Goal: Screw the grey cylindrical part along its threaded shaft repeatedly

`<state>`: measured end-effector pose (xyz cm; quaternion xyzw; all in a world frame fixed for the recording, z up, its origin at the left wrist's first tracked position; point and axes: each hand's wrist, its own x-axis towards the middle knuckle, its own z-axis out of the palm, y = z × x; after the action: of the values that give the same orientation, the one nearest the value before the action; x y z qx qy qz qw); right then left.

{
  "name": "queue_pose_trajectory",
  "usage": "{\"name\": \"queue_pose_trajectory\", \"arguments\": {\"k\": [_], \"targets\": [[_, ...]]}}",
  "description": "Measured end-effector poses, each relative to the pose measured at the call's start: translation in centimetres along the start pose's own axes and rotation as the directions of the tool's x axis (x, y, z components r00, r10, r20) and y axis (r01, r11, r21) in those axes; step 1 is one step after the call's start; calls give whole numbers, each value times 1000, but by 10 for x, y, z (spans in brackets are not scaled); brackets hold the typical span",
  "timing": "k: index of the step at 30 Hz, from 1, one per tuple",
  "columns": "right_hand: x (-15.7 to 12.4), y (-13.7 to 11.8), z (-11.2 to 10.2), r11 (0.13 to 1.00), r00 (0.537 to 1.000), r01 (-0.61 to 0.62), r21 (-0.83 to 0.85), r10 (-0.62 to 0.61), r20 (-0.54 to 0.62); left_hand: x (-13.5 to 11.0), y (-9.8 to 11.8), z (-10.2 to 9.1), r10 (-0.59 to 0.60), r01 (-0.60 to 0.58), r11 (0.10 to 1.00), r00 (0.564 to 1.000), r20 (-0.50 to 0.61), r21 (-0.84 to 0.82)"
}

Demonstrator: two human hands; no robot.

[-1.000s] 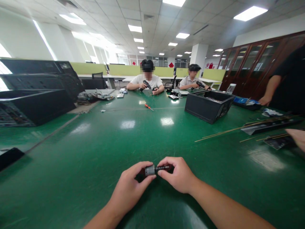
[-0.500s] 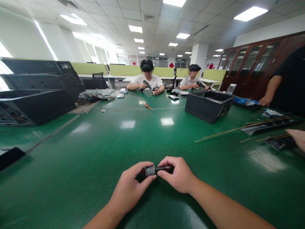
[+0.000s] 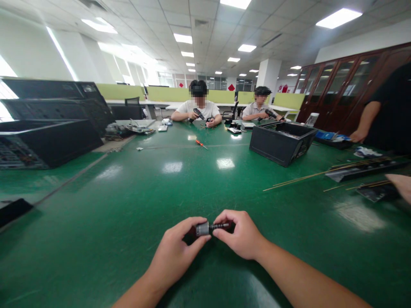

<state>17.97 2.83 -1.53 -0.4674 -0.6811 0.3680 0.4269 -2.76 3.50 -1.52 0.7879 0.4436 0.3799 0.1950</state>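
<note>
At six o'clock, left hand [image 3: 178, 246] grips grey metallic cylinder [image 3: 202, 229], right hand [image 3: 244, 235] pinches dark ringed shaft [image 3: 221, 226] — seemingly joined, a hold calling for steadiness.

The motor-like part [image 3: 203, 229], a grey cylinder [image 3: 202, 229] with a dark, ridged shaft [image 3: 221, 226], is held nearly level at the lower centre of the frame, its shaft pointing right and tilted slightly up.
</note>
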Motion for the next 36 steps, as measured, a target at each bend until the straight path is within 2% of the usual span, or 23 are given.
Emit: {"name": "queue_pose_trajectory", "arguments": {"k": [36], "targets": [[-1,0,-2,1000,1000,-14,26,14,-1,-1,0,0,-40,41,999,999,25,-35]]}}
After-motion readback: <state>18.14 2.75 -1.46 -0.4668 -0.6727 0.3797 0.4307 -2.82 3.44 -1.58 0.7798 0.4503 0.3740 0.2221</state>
